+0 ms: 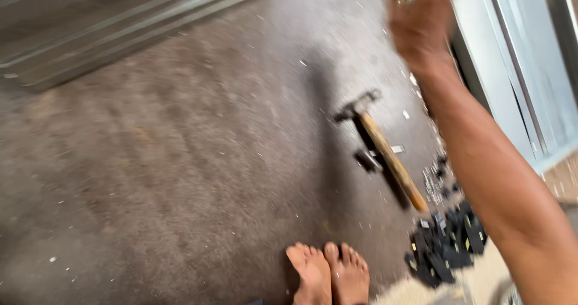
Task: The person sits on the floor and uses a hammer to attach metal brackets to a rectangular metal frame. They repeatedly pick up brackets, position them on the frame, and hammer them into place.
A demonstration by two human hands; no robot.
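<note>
My right hand (419,22) was up at the top right of the frame, arm running down to the lower right corner. It was blurred w/ motion, so I couldn't tell if the fingers were spread or pressed together; something small and glittery seemed to be at the fingertips, but too smeared to name. My left hand wasn't in the shot at all.

The hammer (380,151) lay flat on the floor (180,160), center-right of the frame, metal head toward the top, wooden handle slanting down toward the lower right. My guess: it lay that way so the handle end stayed on my arm's side, easy to grab. It was well below my hand, not touched.

A pile of small black pieces (447,251) sat at the lower right, just beside the handle's end, w/ bits of metal scattered above it. My bare feet (330,272) were at the bottom center, toes together, near the pile.

Long grey metal strips (120,34) lay stacked in the upper left, well apart from everything else. A pale metal frame (512,88) ran along the right edge, next to my hand. White flecks dotted the floor.
</note>
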